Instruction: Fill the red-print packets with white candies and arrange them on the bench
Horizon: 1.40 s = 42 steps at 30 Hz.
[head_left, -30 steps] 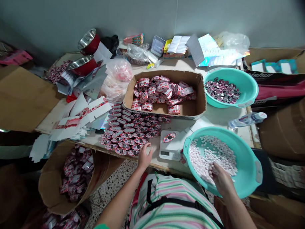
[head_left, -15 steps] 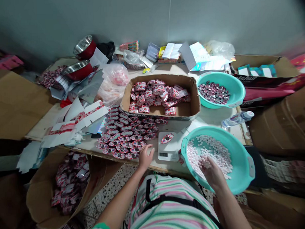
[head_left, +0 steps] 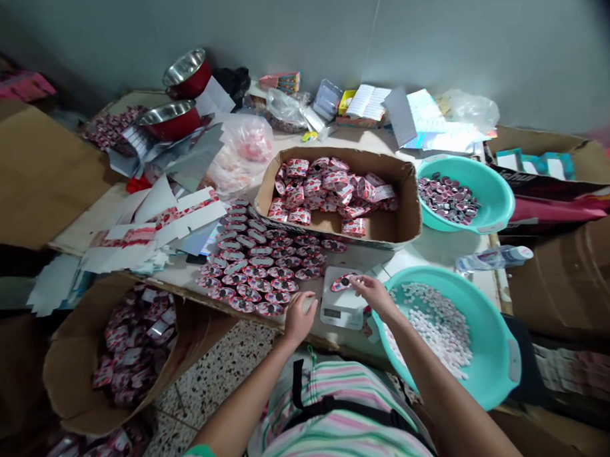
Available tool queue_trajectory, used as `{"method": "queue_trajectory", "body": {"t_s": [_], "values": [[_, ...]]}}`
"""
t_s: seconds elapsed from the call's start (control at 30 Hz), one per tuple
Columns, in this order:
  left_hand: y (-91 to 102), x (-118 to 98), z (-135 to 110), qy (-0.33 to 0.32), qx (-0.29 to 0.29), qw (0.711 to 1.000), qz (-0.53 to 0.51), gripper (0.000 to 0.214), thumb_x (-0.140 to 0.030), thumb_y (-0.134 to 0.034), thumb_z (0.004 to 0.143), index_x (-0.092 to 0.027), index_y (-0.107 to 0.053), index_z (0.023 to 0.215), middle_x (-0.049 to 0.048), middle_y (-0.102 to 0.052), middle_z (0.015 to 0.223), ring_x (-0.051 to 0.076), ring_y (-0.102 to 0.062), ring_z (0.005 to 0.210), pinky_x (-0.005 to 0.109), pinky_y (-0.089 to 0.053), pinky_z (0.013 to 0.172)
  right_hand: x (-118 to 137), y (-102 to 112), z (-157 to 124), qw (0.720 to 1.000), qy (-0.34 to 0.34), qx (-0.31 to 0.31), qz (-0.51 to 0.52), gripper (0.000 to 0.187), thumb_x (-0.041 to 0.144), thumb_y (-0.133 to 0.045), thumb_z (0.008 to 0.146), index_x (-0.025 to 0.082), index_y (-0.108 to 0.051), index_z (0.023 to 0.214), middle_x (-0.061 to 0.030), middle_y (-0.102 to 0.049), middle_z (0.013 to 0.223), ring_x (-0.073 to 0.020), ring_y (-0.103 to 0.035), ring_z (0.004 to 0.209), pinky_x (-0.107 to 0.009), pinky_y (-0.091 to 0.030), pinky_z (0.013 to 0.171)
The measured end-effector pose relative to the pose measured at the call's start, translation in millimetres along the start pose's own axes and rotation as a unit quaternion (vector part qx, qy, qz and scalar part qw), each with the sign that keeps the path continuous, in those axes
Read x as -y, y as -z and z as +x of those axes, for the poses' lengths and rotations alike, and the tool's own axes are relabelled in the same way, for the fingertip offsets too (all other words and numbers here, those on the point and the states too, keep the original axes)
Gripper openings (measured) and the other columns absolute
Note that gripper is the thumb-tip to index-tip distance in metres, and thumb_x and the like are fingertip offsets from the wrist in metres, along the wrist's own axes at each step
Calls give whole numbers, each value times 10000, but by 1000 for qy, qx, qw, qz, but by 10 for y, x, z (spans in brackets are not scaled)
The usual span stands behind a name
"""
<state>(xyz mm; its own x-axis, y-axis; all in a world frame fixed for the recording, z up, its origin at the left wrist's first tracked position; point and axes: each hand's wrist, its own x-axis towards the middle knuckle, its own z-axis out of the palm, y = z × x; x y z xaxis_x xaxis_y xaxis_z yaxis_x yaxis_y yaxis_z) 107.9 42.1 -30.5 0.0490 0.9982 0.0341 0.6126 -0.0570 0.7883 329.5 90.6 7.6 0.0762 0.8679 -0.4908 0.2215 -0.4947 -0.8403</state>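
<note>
A small oval red-and-white container [head_left: 343,282] lies on a white digital scale [head_left: 341,315]. My right hand [head_left: 375,294] reaches over the scale from the right, fingertips pinched together at the container's right end; whatever is between them is hidden. Just left of the scale, by the table's front edge, my left hand [head_left: 299,317] hovers with loosely bent fingers, thumb apart, holding nothing visible. Many matching oval containers [head_left: 259,283] stand in rows beside it. Under my right forearm is a turquoise basin [head_left: 494,355] of small whitish pieces [head_left: 438,327].
Behind the scale stands a cardboard box [head_left: 385,234] of patterned wrappers. A second turquoise basin [head_left: 498,192] holds small dark round pieces. A clear bottle [head_left: 493,258] lies at the right. Torn paper sheets [head_left: 135,244] cover the left, above a floor carton [head_left: 65,377] of wrappers.
My right hand has left the basin of whitish pieces and moved left to the oval container on the scale. My left hand stays beside the scale. The view has shifted slightly.
</note>
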Motion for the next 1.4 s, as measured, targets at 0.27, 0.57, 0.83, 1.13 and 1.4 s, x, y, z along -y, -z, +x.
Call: {"method": "queue_trajectory", "body": {"t_s": [0.27,0.57,0.83,1.13,1.4], "values": [[44,20,3,24,-16,999,-22,128,-212,-548,860,-209,-596,978,47,-653,968,196,-582,971,364,-468,887,91,-9,168,968,52,30,-242,310,385,-518,707,165,-701,826,-45,-653,645,-178,-576,601,-252,-381,542],[-20,-47,89,21,-14,999,-43,122,-212,-549,860,-207,-593,974,44,-650,965,196,-586,964,367,-469,895,130,2,184,928,96,24,-359,273,235,-513,765,205,-732,926,-72,-727,889,-237,-661,875,-274,-462,715],[-34,-9,132,20,-18,999,-46,127,-218,-551,856,-209,-601,973,44,-652,962,195,-589,972,365,-473,899,148,13,209,908,101,35,-406,251,204,-553,776,199,-730,953,-86,-722,946,-243,-661,892,-280,-460,744],[-31,19,173,25,-18,999,-44,134,-213,-546,864,-213,-604,985,41,-657,989,193,-588,988,364,-465,915,144,7,221,906,116,22,-405,248,183,-560,759,202,-724,945,-87,-716,960,-238,-648,908,-289,-452,790],[-10,50,153,25,-22,998,-48,136,-225,-538,874,-209,-601,993,42,-653,991,189,-586,992,350,-460,915,136,-28,221,891,125,24,-435,256,175,-552,768,173,-714,966,-107,-703,979,-242,-642,906,-299,-452,796]]}}
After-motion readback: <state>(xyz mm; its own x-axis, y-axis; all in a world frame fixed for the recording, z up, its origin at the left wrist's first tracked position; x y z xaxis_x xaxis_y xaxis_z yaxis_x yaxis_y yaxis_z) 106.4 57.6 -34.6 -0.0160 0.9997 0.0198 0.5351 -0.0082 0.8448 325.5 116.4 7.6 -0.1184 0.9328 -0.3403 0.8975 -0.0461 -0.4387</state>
